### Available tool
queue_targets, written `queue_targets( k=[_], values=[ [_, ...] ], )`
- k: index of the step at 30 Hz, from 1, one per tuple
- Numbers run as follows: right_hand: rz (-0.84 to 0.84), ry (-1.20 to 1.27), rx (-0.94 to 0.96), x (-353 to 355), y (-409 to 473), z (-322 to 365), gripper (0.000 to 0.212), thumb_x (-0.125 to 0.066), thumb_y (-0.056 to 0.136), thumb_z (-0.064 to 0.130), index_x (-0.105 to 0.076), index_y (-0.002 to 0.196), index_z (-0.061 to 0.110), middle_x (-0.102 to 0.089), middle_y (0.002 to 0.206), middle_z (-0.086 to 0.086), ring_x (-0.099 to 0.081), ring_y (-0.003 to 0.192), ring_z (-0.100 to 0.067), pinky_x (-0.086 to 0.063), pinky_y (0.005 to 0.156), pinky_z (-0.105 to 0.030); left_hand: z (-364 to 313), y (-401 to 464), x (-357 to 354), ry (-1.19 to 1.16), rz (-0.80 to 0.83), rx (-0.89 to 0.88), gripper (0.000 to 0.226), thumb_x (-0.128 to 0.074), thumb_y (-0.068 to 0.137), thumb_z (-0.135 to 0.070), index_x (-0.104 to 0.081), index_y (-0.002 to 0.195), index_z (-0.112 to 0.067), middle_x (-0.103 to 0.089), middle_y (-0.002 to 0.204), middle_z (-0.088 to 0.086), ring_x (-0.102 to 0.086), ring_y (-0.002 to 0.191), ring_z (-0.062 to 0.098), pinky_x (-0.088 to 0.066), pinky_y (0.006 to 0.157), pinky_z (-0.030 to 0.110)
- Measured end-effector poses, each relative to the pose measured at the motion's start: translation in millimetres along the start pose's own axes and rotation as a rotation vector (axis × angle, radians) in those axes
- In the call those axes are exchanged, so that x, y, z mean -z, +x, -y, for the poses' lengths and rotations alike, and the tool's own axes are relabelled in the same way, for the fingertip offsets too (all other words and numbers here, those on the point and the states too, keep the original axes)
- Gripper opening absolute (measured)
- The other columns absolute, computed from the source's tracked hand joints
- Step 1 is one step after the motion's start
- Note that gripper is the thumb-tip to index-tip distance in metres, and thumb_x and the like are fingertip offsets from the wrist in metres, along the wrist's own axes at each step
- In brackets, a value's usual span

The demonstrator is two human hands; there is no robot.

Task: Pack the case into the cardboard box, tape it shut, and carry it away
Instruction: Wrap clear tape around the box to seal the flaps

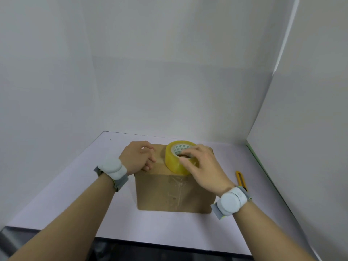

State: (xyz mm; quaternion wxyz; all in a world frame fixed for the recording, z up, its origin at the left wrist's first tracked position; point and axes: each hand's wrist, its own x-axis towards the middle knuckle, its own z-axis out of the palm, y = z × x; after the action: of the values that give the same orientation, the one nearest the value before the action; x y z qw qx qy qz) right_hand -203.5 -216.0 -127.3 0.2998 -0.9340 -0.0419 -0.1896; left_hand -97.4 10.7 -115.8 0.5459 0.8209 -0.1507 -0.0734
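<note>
Brown cardboard fills the lower middle of the frame: the box (173, 193) stands on a pale table (75, 185), its flaps folded down flat, with clear tape wrinkled down the middle of the side that faces the camera. The case cannot be seen; whether it lies inside cannot be told.

On the box top, toward its right half, sits a yellow tape roll (176, 160), tilted so that its open core faces up and toward the camera; a white liner printed with small green triangles shows inside the core. The right hand (203, 166) comes in from the lower right and grips the roll, its fingers reaching over the near rim and into the core and its thumb against the outer yellow wall.

The left hand (138, 156) rests on the left part of the box top, just left of the roll, with its fingers curled under toward the palm and pressed on the cardboard; they clasp nothing that shows.

Each wrist carries a white round device on a grey band, one at centre left (113, 169) and one at lower right (230, 202).

A yellow utility knife (240, 178) lies on the table to the right of the box, partly hidden behind the right wrist. White walls (169, 72) close in the table at the back and on both sides.
</note>
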Motion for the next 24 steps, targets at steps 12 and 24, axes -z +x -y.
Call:
queue_targets(
  k=[12, 24],
  values=[
    [0.052, 0.071, -0.527, 15.8, 38.2, -4.5, 0.043, -0.073, 0.084, 0.057, -0.071, 0.102, 0.018, -0.072, 0.1, 0.001, -0.066, 0.094, -0.02, -0.052, 0.074, -0.034, 1.0, 0.1, 6.4, -0.421, 0.143, 0.174, 0.019, -0.065, 0.099, -0.008, -0.072, 0.103, 0.009, -0.078, 0.097, 0.024, -0.079, 0.079, 0.023, -0.061, 0.066, 0.02],
    [-0.093, 0.065, -0.401, 12.1, 33.2, -7.0, 0.016, -0.056, 0.096, 0.03, -0.063, 0.105, 0.019, -0.068, 0.097, -0.001, -0.063, 0.098, -0.029, -0.045, 0.077, -0.037, -9.8, 2.7, 0.4, -0.405, 0.045, 0.153, 0.029, -0.074, 0.09, -0.025, -0.078, 0.091, 0.003, -0.079, 0.087, 0.02, -0.079, 0.084, 0.027, -0.065, 0.076, 0.034]
  ],
)
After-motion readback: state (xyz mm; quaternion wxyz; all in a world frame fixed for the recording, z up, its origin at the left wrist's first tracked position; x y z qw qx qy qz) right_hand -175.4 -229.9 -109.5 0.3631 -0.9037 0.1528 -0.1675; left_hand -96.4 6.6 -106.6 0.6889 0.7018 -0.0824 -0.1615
